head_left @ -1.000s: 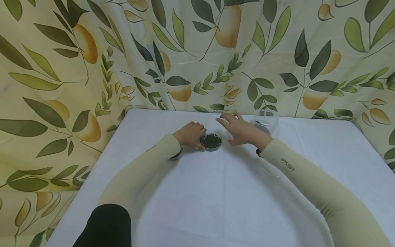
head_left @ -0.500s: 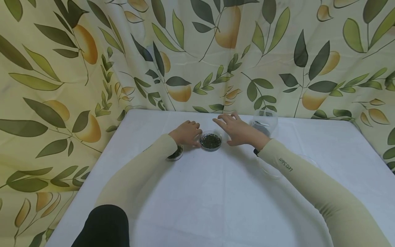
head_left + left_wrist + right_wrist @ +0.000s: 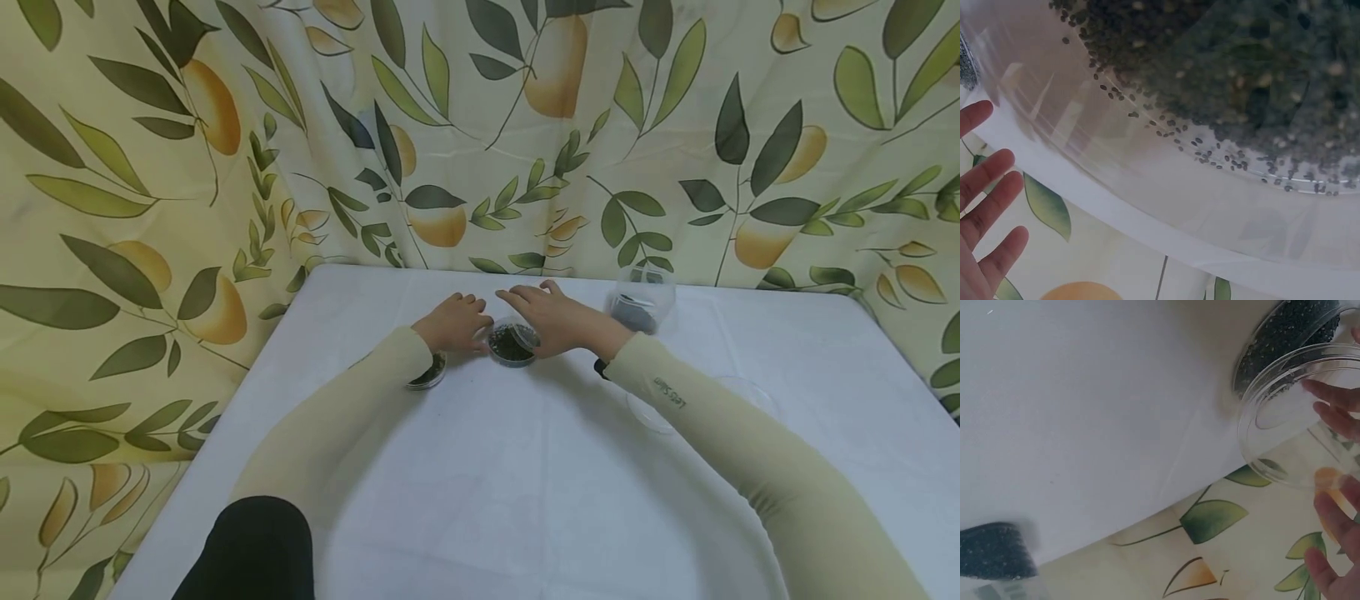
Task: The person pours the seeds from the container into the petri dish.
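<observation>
**Right hand has clear lid slanted over seed dish; left hand next to dish**

Backdrop: leaf-and-fruit curtain [image 3: 600, 175]. In front of it, white-covered table [image 3: 480, 483]. 2 cream sleeves, left sleeve [image 3: 337, 400] and right sleeve [image 3: 727, 433], reach in toward table centre, angled inward.

Clear box [image 3: 652, 292] with dark contents sits behind the right wrist, near the far edge. Clear rims [image 3: 652, 427] show either side of the right forearm; can't tell if 1 piece or 2.

Right hand [image 3: 557, 318]: right of dish, thumb and fingers pinching the lid edge. Left hand [image 3: 452, 323]: left of dish, fingers apart and loosely bent, tips at the rim; can't tell if touching.

Seed dish [image 3: 512, 363]: flat on table between the hands, mouth up, round, so all diameters equal. Second dish [image 3: 426, 384] is nearer the person, partly under the left forearm.

Lid [image 3: 1285, 440]: also round. Overlaps the right part of the seed dish in head view, tilted, its visible ellipse running upper left to lower right. Right wrist sees it almost face-on.

Dark grains [image 3: 502, 340] fill the dish. Left wrist close-up: strays along a clear wall; can't tell which of the 2 dishes.
</observation>
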`<action>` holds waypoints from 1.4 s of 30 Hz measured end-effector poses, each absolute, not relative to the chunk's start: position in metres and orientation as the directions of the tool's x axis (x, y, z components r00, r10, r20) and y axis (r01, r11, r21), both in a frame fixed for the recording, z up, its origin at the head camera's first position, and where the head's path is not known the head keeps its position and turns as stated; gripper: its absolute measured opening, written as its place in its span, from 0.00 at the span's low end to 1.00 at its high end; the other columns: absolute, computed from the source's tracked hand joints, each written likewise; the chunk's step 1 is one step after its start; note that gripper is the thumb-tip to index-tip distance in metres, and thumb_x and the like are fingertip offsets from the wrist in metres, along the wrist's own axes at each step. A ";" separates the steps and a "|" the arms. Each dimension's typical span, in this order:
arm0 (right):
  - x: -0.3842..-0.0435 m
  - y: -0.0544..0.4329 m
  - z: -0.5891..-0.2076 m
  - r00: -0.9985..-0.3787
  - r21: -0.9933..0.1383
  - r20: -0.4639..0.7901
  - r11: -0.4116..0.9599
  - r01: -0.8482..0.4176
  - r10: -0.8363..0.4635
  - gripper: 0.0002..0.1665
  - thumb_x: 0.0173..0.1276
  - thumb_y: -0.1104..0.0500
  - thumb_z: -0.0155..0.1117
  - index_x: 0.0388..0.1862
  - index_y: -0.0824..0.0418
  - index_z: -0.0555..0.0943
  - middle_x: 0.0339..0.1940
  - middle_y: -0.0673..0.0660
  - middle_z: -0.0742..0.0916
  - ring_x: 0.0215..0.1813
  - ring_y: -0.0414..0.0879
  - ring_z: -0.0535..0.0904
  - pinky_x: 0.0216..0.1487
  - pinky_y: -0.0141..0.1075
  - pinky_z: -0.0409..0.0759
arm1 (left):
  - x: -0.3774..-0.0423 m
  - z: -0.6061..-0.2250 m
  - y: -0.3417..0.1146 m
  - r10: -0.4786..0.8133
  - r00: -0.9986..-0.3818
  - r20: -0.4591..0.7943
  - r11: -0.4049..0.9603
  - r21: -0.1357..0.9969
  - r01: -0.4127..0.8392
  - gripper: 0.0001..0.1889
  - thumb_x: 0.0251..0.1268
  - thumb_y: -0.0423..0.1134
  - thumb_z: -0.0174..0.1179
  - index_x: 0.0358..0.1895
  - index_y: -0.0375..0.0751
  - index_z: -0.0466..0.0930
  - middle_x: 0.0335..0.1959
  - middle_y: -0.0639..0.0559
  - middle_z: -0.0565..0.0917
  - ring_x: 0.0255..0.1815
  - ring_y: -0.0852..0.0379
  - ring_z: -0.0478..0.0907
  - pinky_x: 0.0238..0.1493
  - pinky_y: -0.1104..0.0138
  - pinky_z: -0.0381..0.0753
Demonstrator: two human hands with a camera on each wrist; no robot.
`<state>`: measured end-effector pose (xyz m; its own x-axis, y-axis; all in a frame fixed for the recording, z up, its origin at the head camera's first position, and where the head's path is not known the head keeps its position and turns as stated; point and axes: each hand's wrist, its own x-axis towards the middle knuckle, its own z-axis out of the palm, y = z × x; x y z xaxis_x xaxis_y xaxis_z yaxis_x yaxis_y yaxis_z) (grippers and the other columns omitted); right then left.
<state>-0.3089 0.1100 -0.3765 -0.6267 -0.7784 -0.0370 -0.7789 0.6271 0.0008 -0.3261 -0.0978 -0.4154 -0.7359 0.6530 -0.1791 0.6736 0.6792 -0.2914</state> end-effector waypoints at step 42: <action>-0.321 0.085 -0.397 -0.657 -0.182 -0.218 0.691 -0.700 -0.722 0.62 0.51 0.47 0.73 0.76 0.59 0.46 0.68 0.65 0.70 0.69 0.57 0.66 0.67 0.58 0.54 | -0.325 -0.416 -0.110 0.636 -0.750 -0.181 0.698 -0.279 0.659 0.24 0.65 0.58 0.52 0.61 0.56 0.74 0.58 0.47 0.76 0.59 0.49 0.72 0.62 0.56 0.70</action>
<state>-0.3213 0.0855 -0.3974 -0.6566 -0.7219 -0.2184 -0.6995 0.6911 -0.1817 -0.3246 -0.1101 -0.4164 -0.7501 0.6360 -0.1812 0.6594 0.6979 -0.2795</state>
